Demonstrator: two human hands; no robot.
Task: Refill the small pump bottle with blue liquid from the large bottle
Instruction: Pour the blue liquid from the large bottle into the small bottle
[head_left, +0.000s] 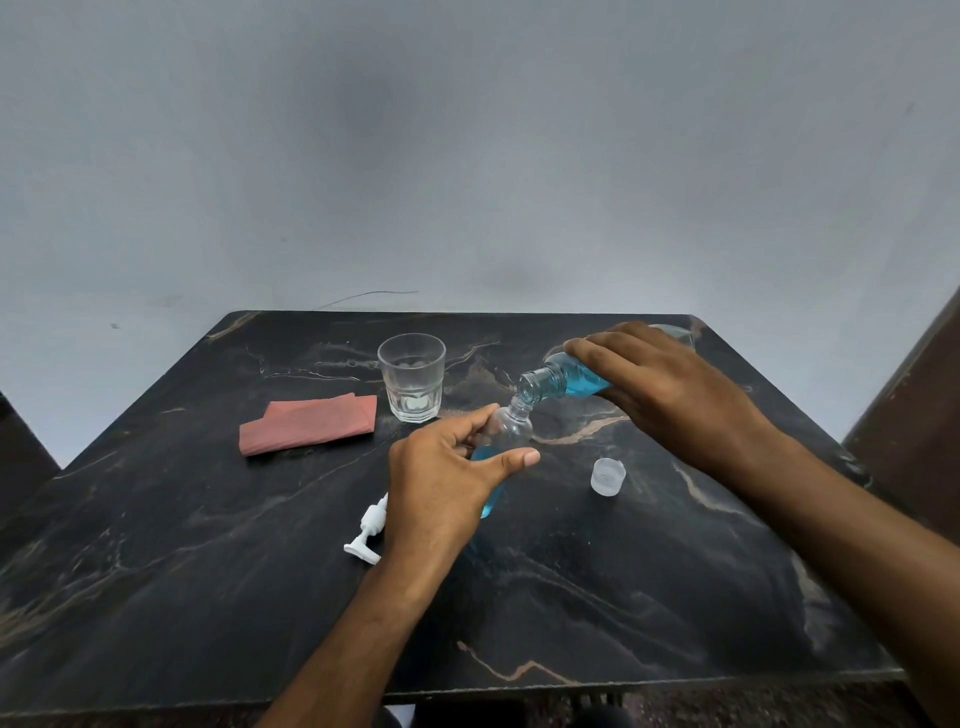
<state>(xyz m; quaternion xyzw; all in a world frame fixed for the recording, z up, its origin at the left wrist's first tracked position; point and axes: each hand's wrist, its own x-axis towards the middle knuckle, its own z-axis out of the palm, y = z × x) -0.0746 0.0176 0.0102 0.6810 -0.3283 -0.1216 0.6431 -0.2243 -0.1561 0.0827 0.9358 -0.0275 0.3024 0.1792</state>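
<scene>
My left hand (447, 473) grips the small clear bottle (511, 428), which stands on the black marble table (208, 545) with blue liquid in its lower part. My right hand (660, 384) holds the large bottle (558, 382) tilted down to the left, blue liquid inside. Its open mouth sits just above the small bottle's open neck. The white pump head (369, 525) lies on the table left of my left wrist. A translucent cap (608, 475) stands on the table to the right of the small bottle.
An empty faceted glass (412, 376) stands behind the small bottle. To its left lies a folded reddish cloth (309, 423). A dark chair back (914, 415) rises at the right edge. A grey wall is behind the table.
</scene>
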